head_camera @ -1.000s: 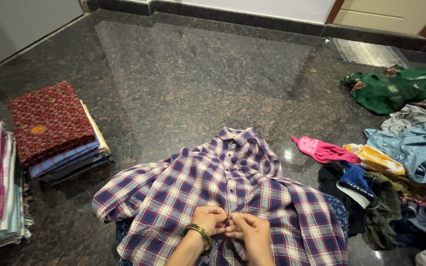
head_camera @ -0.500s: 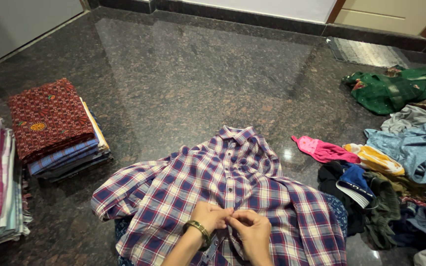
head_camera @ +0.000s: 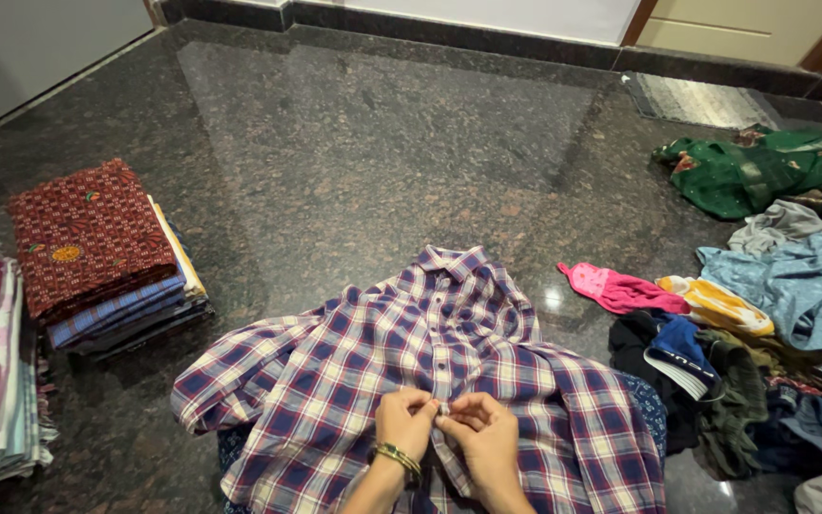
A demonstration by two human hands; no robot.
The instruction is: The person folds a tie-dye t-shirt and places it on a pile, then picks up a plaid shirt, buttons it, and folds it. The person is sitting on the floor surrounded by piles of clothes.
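Plaid shirt [head_camera: 449, 381] lies collar-up on the dark granite floor [head_camera: 354, 143]. Left hand [head_camera: 406, 424] and right hand [head_camera: 482, 438] both pinch its placket at a lower button [head_camera: 443, 409]. Step, judged: buttoning. Next needs alignment below.

plaid shirt [head_camera: 411, 371] flat on granite floor [head_camera: 354, 143] | left hand [head_camera: 405, 421], right hand [head_camera: 483, 433] pinch its button placket | folded stack [head_camera: 97, 252] left | loose clothes pile [head_camera: 763, 333] right

- No packages, labels, signs or screens show anywhere in view; only loose and folded clothing lies on the floor.
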